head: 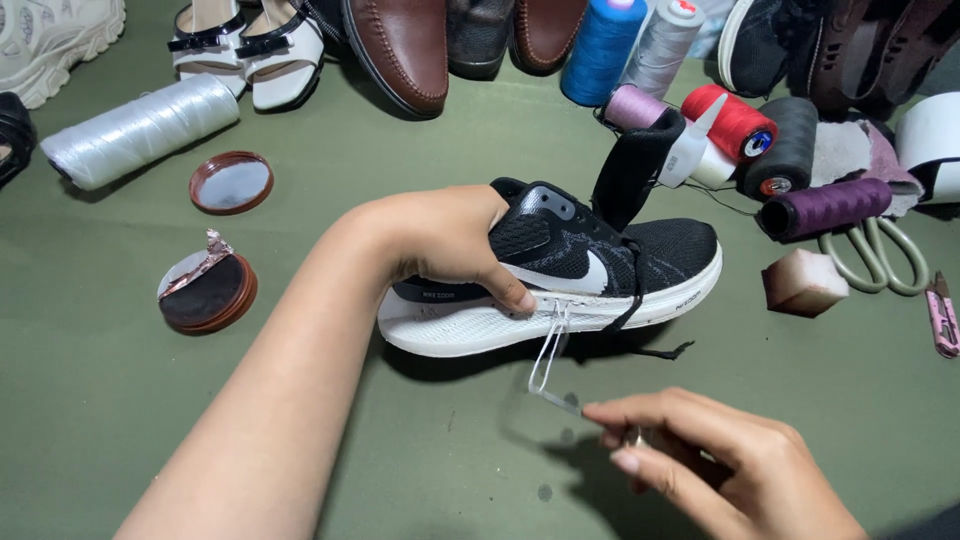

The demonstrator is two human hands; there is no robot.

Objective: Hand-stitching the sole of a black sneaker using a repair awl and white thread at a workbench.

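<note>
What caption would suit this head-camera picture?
Left hand steadies a black sneaker while right hand pulls thread from its sole.

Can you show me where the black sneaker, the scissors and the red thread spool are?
black sneaker [660, 250]: head view, knit toe.
scissors [880, 262]: head view, handle loops.
red thread spool [728, 120]: head view, wound side.

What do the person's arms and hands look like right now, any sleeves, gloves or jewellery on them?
Both are bare. The left hand has no glove, and its forearm shows no sleeve, watch or bracelet up to the frame edge. The right hand is also ungloved, with no ring visible on its fingers; the nails look short and unpainted. Its wrist is cut off by the frame.
</note>
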